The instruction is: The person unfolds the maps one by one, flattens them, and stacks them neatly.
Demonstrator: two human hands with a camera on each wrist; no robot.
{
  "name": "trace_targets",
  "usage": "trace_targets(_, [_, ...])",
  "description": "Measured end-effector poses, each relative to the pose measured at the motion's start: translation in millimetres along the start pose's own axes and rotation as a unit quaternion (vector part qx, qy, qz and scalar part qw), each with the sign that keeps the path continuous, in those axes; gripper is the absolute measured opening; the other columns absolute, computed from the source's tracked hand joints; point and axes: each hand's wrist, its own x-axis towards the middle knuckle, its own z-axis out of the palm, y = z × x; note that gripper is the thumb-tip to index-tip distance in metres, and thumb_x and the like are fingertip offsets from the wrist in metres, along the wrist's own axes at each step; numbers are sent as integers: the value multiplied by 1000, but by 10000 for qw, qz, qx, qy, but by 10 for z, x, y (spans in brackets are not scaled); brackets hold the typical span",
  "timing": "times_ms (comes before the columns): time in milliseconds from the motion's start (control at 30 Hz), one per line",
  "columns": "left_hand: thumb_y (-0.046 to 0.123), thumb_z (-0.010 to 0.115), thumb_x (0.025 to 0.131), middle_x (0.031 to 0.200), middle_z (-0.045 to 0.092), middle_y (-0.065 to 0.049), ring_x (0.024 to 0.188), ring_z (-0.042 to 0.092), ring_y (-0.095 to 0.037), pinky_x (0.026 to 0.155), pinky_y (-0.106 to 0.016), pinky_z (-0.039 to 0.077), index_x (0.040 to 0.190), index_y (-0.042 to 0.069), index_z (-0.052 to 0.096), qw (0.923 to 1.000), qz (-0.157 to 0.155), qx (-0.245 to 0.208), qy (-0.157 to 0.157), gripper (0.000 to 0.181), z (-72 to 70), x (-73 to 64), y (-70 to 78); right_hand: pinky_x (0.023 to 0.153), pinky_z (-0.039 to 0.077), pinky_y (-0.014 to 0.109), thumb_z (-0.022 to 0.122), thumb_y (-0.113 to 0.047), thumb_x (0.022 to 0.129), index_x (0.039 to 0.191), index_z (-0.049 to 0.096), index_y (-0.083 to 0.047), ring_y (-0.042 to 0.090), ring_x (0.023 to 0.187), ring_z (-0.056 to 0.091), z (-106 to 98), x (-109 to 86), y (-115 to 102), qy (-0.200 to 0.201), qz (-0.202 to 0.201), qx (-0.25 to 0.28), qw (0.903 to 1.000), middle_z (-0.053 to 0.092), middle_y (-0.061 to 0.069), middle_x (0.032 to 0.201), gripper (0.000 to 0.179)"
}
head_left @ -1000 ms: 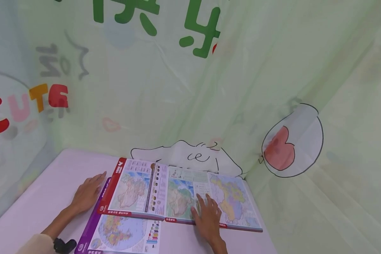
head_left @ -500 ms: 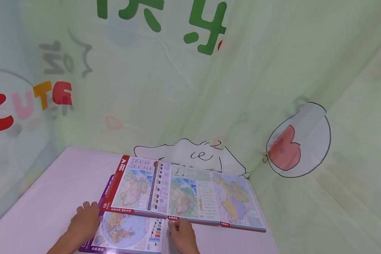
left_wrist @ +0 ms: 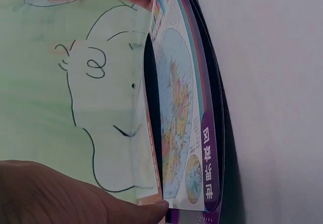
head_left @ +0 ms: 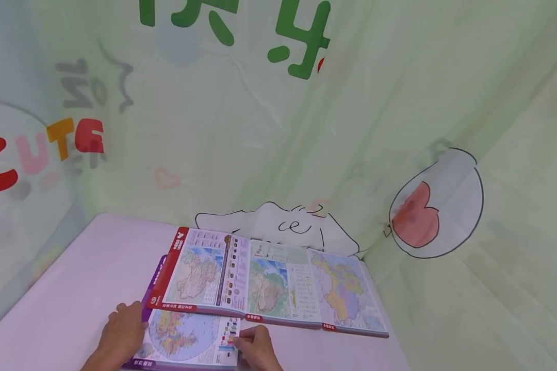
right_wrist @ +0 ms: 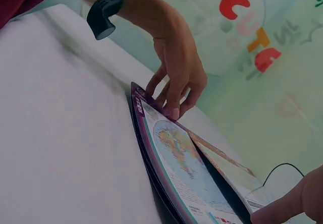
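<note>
A purple-edged world map [head_left: 181,337], thick like folded sheets, lies on the table under the near left part of a red-edged map [head_left: 199,273]. At its left edge my left hand [head_left: 122,332] grips it, with bent fingers along the purple border [right_wrist: 166,114]. In the left wrist view the left thumb [left_wrist: 144,212] lies at a corner of this map. My right hand [head_left: 257,348] pinches the opposite edge between thumb and fingers. The right thumb [right_wrist: 282,206] shows at that edge in the right wrist view. A dark gap opens between the two maps in both wrist views.
The red-edged map stretches right in several panels to a coloured map panel [head_left: 345,296]. The pale table [head_left: 74,273] borders a light green printed curtain [head_left: 260,129] at the back and right. A dark strap device [right_wrist: 105,14] sits on the left wrist.
My right hand has left the red-edged panels and come left and nearer, onto the purple-edged map's right edge. My left hand has slid nearer along the left edge.
</note>
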Motion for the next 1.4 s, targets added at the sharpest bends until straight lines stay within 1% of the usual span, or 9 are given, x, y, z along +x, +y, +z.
trace_targets(167, [11, 77, 97, 81, 65, -9, 74, 59, -23, 69, -41, 53, 106, -11, 62, 9993, 18, -289, 241, 28, -173, 30, -11, 60, 53, 23, 71, -4, 95, 93, 76, 8, 9, 63, 57, 41, 145, 78, 163, -10, -275, 9995, 69, 2, 74, 14])
trace_targets(400, [18, 80, 96, 77, 65, -6, 73, 57, -22, 64, -35, 43, 93, 1, 68, 9959, -218, -767, 435, 21, -383, 132, -116, 54, 61, 25, 73, -2, 93, 93, 76, 11, 8, 54, 67, 43, 291, 167, 189, 205, 709, 9971, 75, 9, 69, 13])
trace_targets(533, [18, 80, 96, 71, 67, -4, 65, 62, -18, 58, -33, 52, 89, 4, 71, 9913, -212, -1281, 204, 18, -465, 186, -195, 54, 62, 27, 73, -4, 94, 95, 74, 12, 8, 54, 67, -8, 287, 143, 129, 101, 993, 9949, 76, 10, 69, 16])
trace_targets(700, [14, 79, 97, 75, 72, -6, 65, 66, -17, 60, -32, 59, 106, -7, 71, 9788, -340, -2000, -295, 25, -541, 170, -242, 52, 60, 24, 75, -9, 96, 94, 76, 8, 6, 52, 65, -81, 289, 128, 86, 124, 922, 9956, 75, 5, 66, 17])
trace_targets(800, [14, 78, 96, 75, 71, -5, 65, 65, -16, 61, -31, 60, 107, -10, 70, 9697, -492, -2343, -477, 28, -594, 110, -231, 52, 59, 24, 76, -10, 96, 94, 76, 7, 6, 51, 64, -134, 263, 119, 10, 93, 841, 9964, 75, 4, 65, 17])
trace_targets(967, [14, 74, 95, 67, 69, -1, 62, 63, -12, 57, -27, 58, 93, -2, 75, 9616, -270, -2638, -705, 17, -706, 2, -168, 51, 56, 21, 74, -9, 96, 91, 76, 6, 4, 50, 63, -252, 172, 67, -138, -46, 907, 9958, 76, 4, 67, 16])
trace_targets(1200, [21, 65, 98, 66, 65, 3, 63, 58, -10, 57, -24, 54, 87, 5, 69, 9596, 330, -2545, -1154, 20, -883, -141, -60, 45, 47, 14, 71, -13, 93, 92, 78, 7, 2, 51, 60, -447, 37, -81, -180, 97, 856, 9961, 71, -5, 64, 22])
trace_targets(1267, [22, 64, 99, 65, 63, 3, 62, 56, -9, 56, -23, 51, 86, 6, 67, 9557, 569, -2578, -1300, 21, -934, -187, -27, 44, 43, 13, 70, -16, 92, 94, 80, 8, 2, 51, 57, -503, 12, -108, -122, 147, 833, 9963, 69, -6, 63, 26])
trace_targets(1400, [21, 63, 99, 63, 58, 3, 57, 51, -7, 52, -21, 45, 85, -2, 61, 9434, 966, -2755, -1573, 28, -1007, -293, 42, 43, 39, 13, 66, -17, 91, 96, 80, 9, 2, 45, 48, -618, -39, -129, -135, 200, 960, 9951, 65, -8, 61, 31])
